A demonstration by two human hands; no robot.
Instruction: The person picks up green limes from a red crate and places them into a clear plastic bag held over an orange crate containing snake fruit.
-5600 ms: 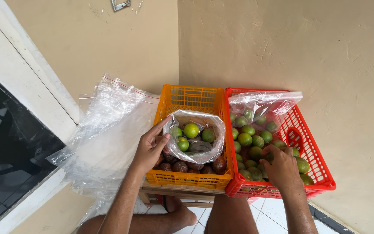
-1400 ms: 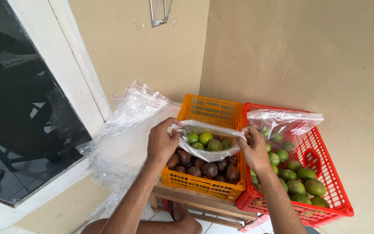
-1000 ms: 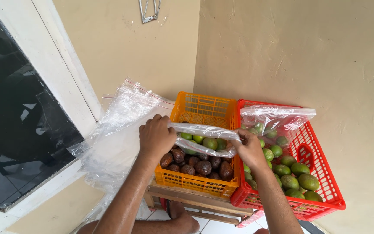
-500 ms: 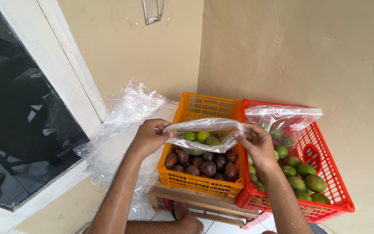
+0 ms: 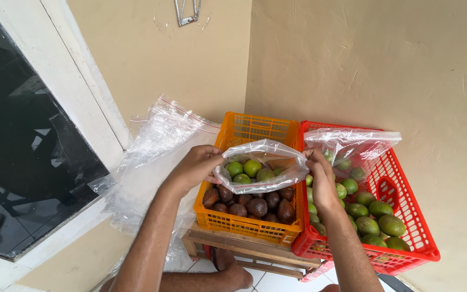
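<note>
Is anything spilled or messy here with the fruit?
Nothing is spilled. The left hand and right hand hold a clear bag of green fruit over the orange crate of brown fruit. A loose heap of clear bags slumps against the wall, a bit untidy.

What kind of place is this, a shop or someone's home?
Probably a small fruit stall or home packing corner: an orange crate of brown scaly fruit, a red crate of green fruit, and spare clear bags against plain plastered walls.
</note>
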